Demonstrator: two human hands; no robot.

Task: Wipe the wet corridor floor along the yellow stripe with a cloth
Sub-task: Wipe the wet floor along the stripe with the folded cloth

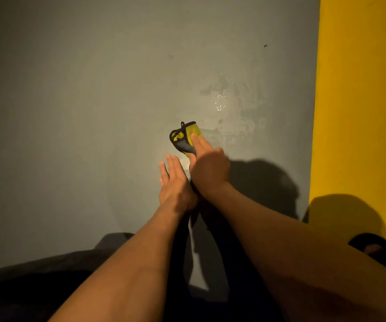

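A single wide-angle camera worn on the person's head is looking forward and steeply down at the grey floor (94, 112), from close above. Both forearms are reaching up from the bottom edge toward the centre. The yellow stripe (359, 112) is running along the right edge. No second view is sharing the scene.

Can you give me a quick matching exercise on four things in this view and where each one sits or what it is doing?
Things:
1. cloth
2. left hand
3. yellow stripe
4. wet patch

States:
A. runs down the right edge of the view
B. glistens on the grey floor beyond the cloth
C. fingers straight, holding nothing
D. pressed under the right hand

Pairs: 1-D, 2-C, 3-A, 4-B
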